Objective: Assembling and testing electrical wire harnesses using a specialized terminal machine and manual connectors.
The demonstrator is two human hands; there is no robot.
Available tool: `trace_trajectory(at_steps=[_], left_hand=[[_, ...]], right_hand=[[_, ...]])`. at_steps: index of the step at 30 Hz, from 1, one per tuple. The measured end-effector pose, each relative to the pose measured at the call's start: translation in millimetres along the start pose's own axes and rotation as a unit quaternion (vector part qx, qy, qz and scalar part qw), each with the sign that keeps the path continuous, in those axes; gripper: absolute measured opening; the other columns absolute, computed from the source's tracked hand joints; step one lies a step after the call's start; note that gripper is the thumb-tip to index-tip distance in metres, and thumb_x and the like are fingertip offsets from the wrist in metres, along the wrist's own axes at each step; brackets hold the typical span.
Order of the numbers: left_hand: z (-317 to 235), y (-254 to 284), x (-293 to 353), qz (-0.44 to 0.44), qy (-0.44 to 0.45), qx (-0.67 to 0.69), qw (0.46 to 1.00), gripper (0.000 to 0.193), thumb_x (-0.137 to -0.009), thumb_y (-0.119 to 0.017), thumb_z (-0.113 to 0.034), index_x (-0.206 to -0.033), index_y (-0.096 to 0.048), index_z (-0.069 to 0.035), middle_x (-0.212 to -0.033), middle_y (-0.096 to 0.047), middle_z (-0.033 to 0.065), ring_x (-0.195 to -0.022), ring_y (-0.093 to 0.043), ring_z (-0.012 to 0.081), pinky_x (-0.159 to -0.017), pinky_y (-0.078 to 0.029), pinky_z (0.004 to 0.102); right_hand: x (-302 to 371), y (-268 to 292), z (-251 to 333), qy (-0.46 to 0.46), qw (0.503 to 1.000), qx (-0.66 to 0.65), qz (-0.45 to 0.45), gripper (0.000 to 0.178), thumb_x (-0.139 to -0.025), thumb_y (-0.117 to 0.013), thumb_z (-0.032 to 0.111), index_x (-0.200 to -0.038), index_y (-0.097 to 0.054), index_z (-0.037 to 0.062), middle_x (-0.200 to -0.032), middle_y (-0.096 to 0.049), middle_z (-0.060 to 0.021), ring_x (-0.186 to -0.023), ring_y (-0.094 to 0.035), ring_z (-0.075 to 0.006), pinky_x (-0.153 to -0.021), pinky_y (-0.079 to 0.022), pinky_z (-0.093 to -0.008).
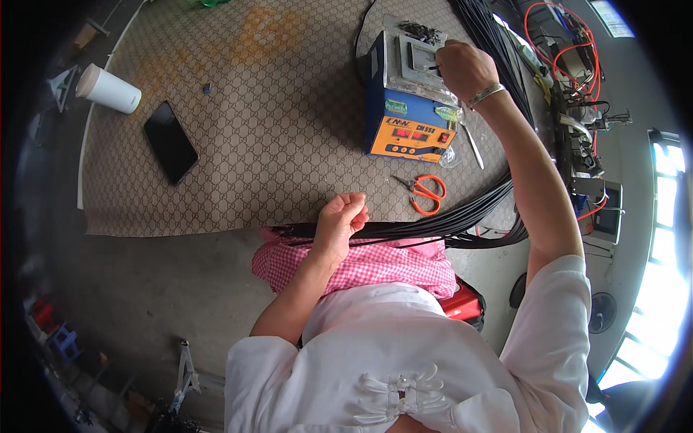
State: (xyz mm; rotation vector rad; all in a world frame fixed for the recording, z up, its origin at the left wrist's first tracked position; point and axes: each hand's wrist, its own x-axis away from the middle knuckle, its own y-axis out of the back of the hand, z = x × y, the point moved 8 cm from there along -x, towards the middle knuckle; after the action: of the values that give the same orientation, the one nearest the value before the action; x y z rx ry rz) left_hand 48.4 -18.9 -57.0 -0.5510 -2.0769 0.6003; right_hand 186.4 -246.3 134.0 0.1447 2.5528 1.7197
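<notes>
A blue box with an orange front panel, which looks like a solder pot (pixel 413 108), stands on the patterned tabletop. Over its square metal well, my right hand (pixel 468 68) is closed, and a short dark piece shows at the fingertips; its kind is unclear. At the near table edge my left hand (pixel 342 220) is closed, thumb pressed to the curled fingers. Whatever it may hold is hidden. Beside it a bundle of black cables (pixel 447 232) runs along the edge. Orange-handled snips (pixel 427 193) lie between the left hand and the box.
A slim metal tool (pixel 473 146) rests right of the box. Farther left are a black phone (pixel 171 143), a white cup (pixel 109 89) and a tiny blue piece (pixel 207 89). More black cables (pixel 498 43) bend along the right side, near machinery with orange hoses. Pink checked cloth (pixel 361 263) covers my lap.
</notes>
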Motion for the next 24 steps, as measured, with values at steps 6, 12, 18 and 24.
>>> trace_trajectory(at_steps=[6,12,18,24], left_hand=[[2,1,1,0.002,-0.002,-0.001,1.0,0.01,-0.084,-0.058,-0.018,-0.086,-0.056,-0.009,-0.071,-0.054,-0.0021,-0.062,-0.049,0.006,-0.059,-0.04,0.0198],[-6,-17,12,0.028,-0.006,-0.012,1.0,0.01,-0.084,-0.057,-0.018,-0.086,-0.056,-0.008,-0.071,-0.054,-0.0018,-0.062,-0.049,0.0062,-0.059,-0.04,0.0193],[-32,-55,29,0.084,-0.066,0.0,0.994,0.012,-0.085,-0.055,-0.014,-0.091,-0.056,-0.004,-0.075,-0.055,0.0006,-0.065,-0.05,0.007,-0.062,-0.041,0.02],[-45,-100,55,0.135,-0.103,-0.031,0.985,0.016,-0.085,-0.055,-0.014,-0.097,-0.057,-0.002,-0.077,-0.056,0.0007,-0.07,-0.05,0.0072,-0.066,-0.041,0.0198]], right_hand=[[4,4,-7,-0.015,0.999,-0.03,-0.026,0.015,-0.074,-0.05,0.007,-0.08,-0.064,0.0052,-0.086,-0.063,-0.0104,-0.079,-0.062,-0.0256,-0.064,-0.051,-0.0353],[56,-2,-32,-0.077,0.849,-0.52,-0.053,0.022,-0.078,-0.06,0.016,-0.094,-0.063,0.0011,-0.065,-0.059,-0.0059,-0.055,-0.057,-0.0138,-0.05,-0.044,-0.0267],[132,-26,20,-0.127,0.412,-0.899,0.078,0.013,-0.082,-0.059,0.007,-0.092,-0.059,-0.0014,-0.069,-0.054,-0.0005,-0.057,-0.048,-0.0074,-0.051,-0.039,-0.0193],[173,-26,42,-0.093,0.291,-0.952,0.026,0.012,-0.08,-0.06,0.005,-0.092,-0.06,0.0021,-0.076,-0.058,-0.0035,-0.065,-0.052,-0.0113,-0.061,-0.045,-0.0225]])
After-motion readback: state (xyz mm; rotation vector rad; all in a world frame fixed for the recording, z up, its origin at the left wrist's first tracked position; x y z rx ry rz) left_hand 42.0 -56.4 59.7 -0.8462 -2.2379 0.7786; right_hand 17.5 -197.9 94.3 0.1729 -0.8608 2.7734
